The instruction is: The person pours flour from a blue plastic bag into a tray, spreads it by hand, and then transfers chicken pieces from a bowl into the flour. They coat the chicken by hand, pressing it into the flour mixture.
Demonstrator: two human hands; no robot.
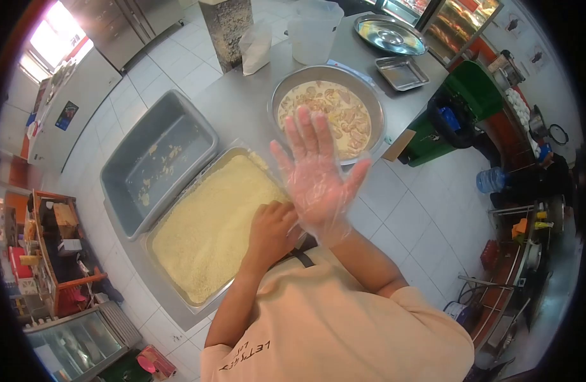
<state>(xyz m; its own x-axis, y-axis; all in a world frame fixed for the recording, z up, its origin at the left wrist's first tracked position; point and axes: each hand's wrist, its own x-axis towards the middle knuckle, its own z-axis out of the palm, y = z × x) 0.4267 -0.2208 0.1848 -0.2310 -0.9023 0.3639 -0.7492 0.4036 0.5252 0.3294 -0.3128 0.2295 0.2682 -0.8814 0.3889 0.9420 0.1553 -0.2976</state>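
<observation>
My right hand (319,181), in a clear plastic glove, is raised palm toward me with its fingers spread and holds nothing. Beneath it and to the left is my left hand (272,224), bare, its fingers bent together by the right wrist, over the tray's near edge; whatever they grip is hidden. A rectangular metal tray (154,249) filled with pale yellow crumb-like powder (207,216) lies beside the left hand. Beyond my right hand stands a round metal bowl (377,105) with raw-looking meat pieces (344,114) in creamy liquid, partly covered by my fingers.
Left of the tray sits a grey plastic tub (124,175) with crumbs inside. A clear plastic jug (313,32), a bag of white powder (256,48), a round metal lid (390,35) and a small metal tray (402,73) stand farther back. A green bin (426,137) is right of the table.
</observation>
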